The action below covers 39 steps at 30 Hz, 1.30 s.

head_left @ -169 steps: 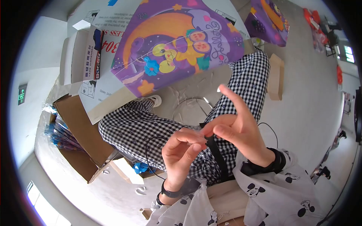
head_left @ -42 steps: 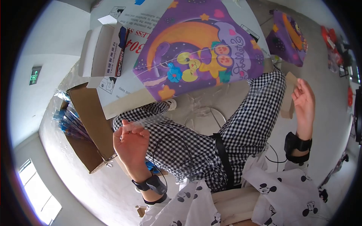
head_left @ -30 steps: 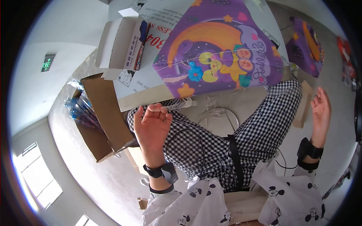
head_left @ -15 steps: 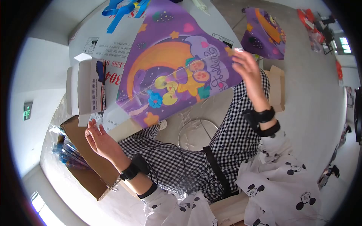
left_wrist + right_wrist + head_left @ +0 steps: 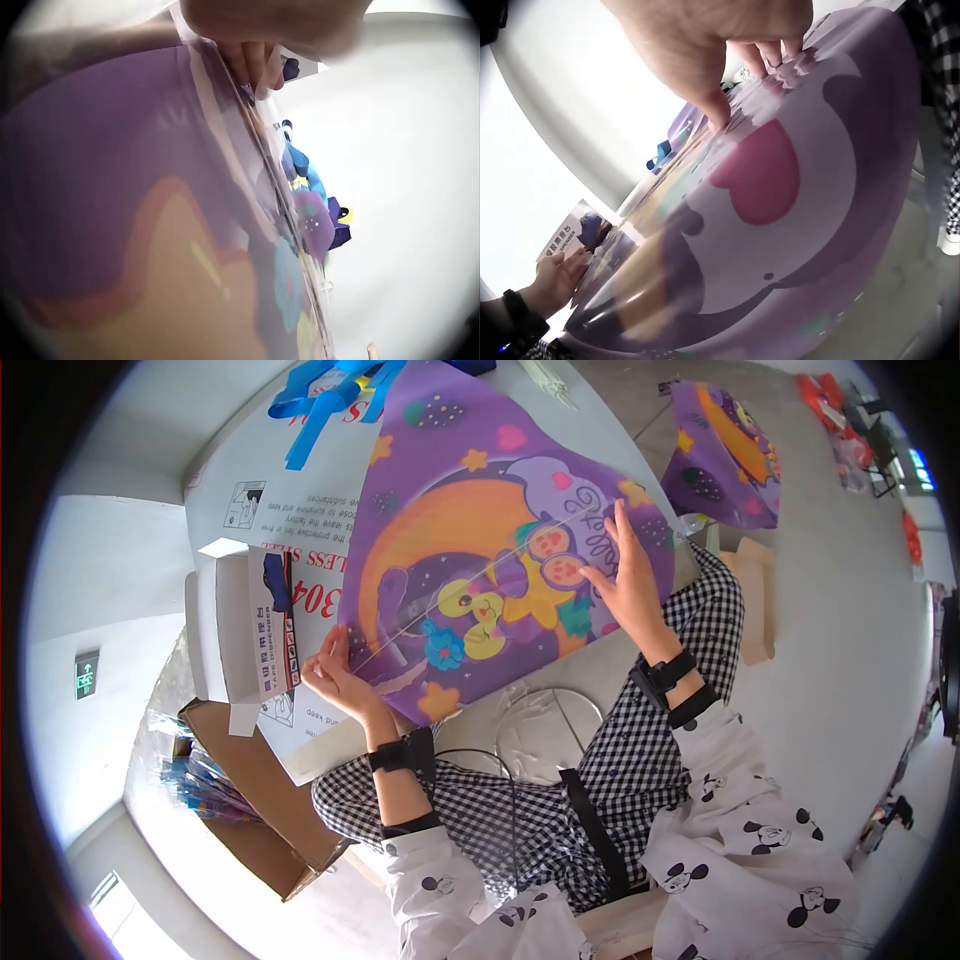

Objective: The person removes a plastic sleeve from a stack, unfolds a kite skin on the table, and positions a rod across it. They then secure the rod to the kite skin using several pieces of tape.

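A purple sheet (image 5: 470,490) printed with a cartoon bear, a moon and stars lies on the table; a thin pale line crosses it. At its left corner my left hand (image 5: 340,678) has bent fingers close together. In the left wrist view a clear plastic strip (image 5: 264,84) shows between these fingers, beside the sheet's edge. My right hand (image 5: 632,592) rests on the right part of the sheet, thumb spread from its extended fingers. In the right wrist view its thumb and fingertips touch the printed surface, near a pink heart (image 5: 769,176).
A white tape dispenser box (image 5: 265,625) stands open left of the sheet. Blue ribbons (image 5: 325,410) lie at the back. A second printed sheet (image 5: 718,455) hangs at the right. Below left, an open cardboard box (image 5: 265,800) holds several packed items.
The hands worked together over the lap, then parted, the left carrying the clear strip. Both have since moved forward onto the sheet, the left to its corner, the right to its lettered side.
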### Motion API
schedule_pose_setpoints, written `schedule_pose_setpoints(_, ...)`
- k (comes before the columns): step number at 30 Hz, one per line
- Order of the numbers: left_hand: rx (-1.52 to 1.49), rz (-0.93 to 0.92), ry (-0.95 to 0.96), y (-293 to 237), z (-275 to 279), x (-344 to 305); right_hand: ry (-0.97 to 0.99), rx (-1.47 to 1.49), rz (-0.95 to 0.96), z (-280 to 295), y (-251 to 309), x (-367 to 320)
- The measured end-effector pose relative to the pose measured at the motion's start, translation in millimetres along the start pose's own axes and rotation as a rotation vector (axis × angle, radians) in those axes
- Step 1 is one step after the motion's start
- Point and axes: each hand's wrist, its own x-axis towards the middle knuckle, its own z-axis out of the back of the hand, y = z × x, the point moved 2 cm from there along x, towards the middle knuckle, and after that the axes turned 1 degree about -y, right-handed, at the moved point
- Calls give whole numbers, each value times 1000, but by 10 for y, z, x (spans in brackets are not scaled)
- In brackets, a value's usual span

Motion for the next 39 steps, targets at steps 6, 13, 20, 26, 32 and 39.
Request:
schedule_pose_setpoints(6,-59,-4,2,33,-141,256,-24,13,23,-110,-73,289)
schedule_pose_setpoints(13,-227,43,-12,-221,-106,313,-39,60,48,-61,-40,375)
schedule_pose_setpoints(20,-283,81,73,-501,-37,348,4,169,-34,-35,-81,401)
schedule_pose_setpoints(26,-294,149,53,-450,33,312,12,256,-78,-58,-113,367)
schedule_pose_setpoints(32,-230,131,72,-677,-79,122,-64,211,14,35,236,414)
schedule_pose_setpoints(39,320,-235,337,-1126,-410,-69,126,346,390,-251,1375,524)
